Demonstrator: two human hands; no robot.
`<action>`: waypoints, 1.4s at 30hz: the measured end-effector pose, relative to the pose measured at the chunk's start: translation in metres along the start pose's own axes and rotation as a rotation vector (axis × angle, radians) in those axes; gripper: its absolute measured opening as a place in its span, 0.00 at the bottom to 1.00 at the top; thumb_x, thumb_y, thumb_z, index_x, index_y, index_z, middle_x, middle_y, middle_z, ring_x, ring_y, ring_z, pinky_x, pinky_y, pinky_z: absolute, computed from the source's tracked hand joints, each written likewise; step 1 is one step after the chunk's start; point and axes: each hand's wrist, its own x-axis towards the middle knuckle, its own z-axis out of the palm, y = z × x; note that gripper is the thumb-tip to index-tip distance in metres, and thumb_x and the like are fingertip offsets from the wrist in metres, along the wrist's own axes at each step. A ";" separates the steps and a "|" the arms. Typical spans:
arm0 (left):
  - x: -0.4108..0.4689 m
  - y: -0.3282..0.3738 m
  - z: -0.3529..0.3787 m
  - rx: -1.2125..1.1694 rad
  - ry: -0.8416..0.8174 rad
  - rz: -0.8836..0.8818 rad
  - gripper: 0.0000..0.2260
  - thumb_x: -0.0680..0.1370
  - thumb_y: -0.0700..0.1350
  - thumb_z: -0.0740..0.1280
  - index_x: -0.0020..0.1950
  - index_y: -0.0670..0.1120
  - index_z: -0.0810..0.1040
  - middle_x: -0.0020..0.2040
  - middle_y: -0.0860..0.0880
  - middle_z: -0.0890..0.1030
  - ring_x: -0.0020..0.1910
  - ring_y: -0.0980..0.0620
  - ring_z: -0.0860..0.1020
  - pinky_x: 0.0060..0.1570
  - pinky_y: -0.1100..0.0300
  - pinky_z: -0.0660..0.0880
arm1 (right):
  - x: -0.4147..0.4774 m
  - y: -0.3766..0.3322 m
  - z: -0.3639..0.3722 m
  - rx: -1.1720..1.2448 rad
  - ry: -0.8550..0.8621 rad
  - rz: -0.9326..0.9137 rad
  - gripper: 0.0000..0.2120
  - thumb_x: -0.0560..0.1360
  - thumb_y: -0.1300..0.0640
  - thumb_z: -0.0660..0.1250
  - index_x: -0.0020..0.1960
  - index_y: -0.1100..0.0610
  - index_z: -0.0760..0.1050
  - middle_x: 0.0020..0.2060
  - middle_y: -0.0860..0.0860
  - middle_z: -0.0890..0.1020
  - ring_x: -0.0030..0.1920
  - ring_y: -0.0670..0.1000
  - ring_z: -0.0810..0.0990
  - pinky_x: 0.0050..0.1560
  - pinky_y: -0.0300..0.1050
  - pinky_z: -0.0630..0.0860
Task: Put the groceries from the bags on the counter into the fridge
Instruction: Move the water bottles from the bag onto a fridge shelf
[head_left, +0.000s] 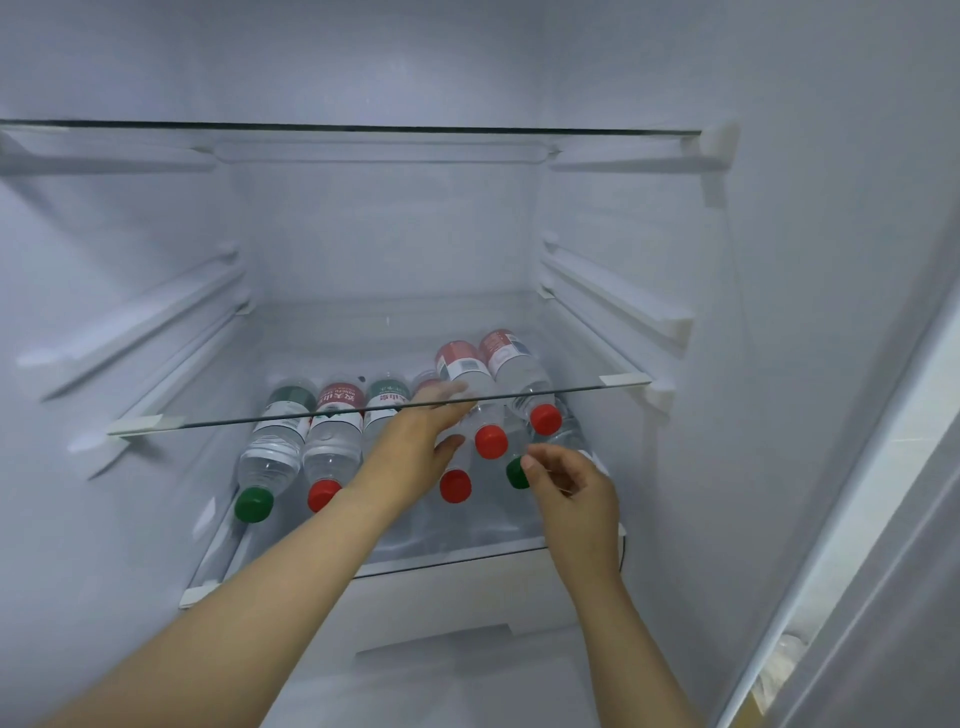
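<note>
Several clear water bottles with red or green caps lie side by side on the fridge's lower glass shelf (457, 557), caps toward me. Two red-label bottles are stacked on top at the right. My left hand (415, 447) reaches in under the middle glass shelf (618, 381) and holds one stacked bottle (491, 441), fingers over its body and thumb beneath. My right hand (571, 493) hovers just right of it, fingers loosely curled, a fingertip next to a green cap (514, 474). The other stacked bottle (545, 419) lies further right.
A green-capped bottle (253, 504) and a red-capped one (323, 494) lie at the left of the row. An upper glass shelf (363, 126) spans the top. A white drawer front (441, 597) sits below the bottles. The open fridge door (883, 519) stands at the right.
</note>
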 end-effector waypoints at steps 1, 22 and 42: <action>-0.001 -0.001 0.000 -0.002 0.004 0.001 0.23 0.74 0.35 0.70 0.67 0.47 0.75 0.69 0.50 0.72 0.69 0.50 0.69 0.66 0.66 0.60 | 0.001 -0.002 0.003 0.005 -0.009 -0.014 0.04 0.76 0.58 0.69 0.49 0.53 0.82 0.40 0.43 0.83 0.44 0.41 0.81 0.46 0.32 0.77; -0.042 0.007 -0.024 -0.100 -0.024 -0.263 0.18 0.77 0.46 0.68 0.67 0.48 0.74 0.64 0.50 0.75 0.62 0.52 0.73 0.61 0.60 0.71 | 0.016 -0.008 0.037 -0.203 -0.165 0.029 0.09 0.77 0.58 0.67 0.57 0.53 0.79 0.50 0.46 0.82 0.51 0.42 0.80 0.50 0.32 0.76; -0.060 0.103 -0.104 -0.433 -0.139 0.026 0.18 0.75 0.50 0.69 0.64 0.57 0.74 0.59 0.63 0.75 0.58 0.64 0.74 0.60 0.65 0.71 | -0.092 -0.176 -0.060 -0.906 0.084 -0.164 0.14 0.74 0.50 0.69 0.59 0.46 0.77 0.49 0.37 0.78 0.47 0.36 0.75 0.50 0.34 0.72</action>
